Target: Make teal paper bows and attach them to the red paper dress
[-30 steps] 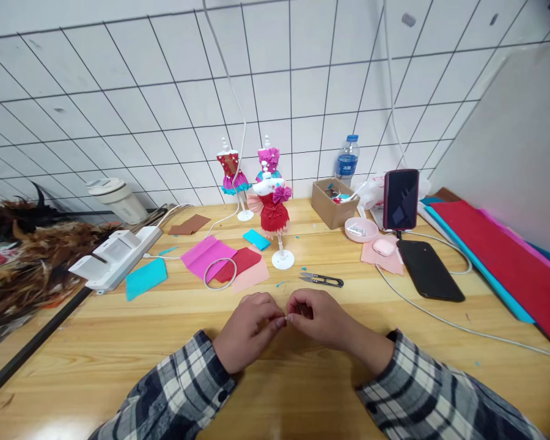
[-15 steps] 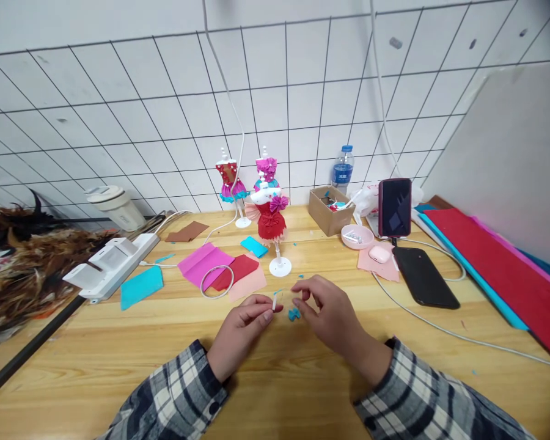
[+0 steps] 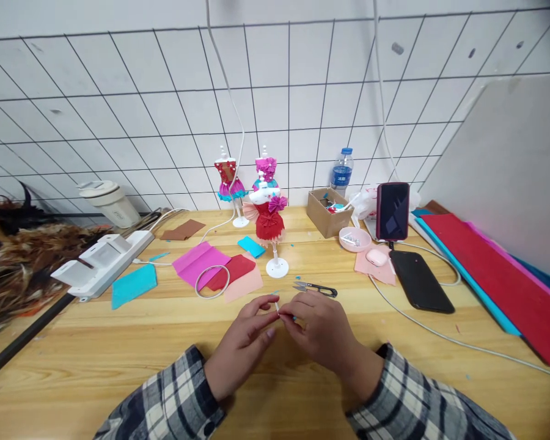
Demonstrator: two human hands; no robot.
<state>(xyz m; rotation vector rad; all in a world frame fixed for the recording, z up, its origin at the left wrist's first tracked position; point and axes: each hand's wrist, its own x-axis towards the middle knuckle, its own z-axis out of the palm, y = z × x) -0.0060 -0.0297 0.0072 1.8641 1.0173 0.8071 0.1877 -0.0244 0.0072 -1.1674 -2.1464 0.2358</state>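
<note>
A small white strip point(image 3: 277, 306) spans the fingertips of my left hand point(image 3: 242, 343), whose thumb stands a little off below. My right hand point(image 3: 323, 329) is closed in a pinch at the strip's lower end, touching the left fingertips. Behind the right fingers a bit of blue paper is almost wholly covered. Just beyond that hand lie black-handled thread snips point(image 3: 317, 288), blades pointing left. Farther back, a small dress form point(image 3: 270, 225) in a red paper dress stands upright on its white base.
Magenta paper point(image 3: 200, 263), red paper point(image 3: 233, 271) and a bracelet-like ring point(image 3: 197, 286) lie left of centre. Two more dress forms stand behind. At right are a cardboard box point(image 3: 327, 214), a pink dish point(image 3: 355, 239) and a black phone point(image 3: 420, 282) beside a cable.
My right hand has moved left to meet the strip at my left fingertips. My left thumb has come away from the strip. Snips now show behind the right hand; the view shifted slightly.
</note>
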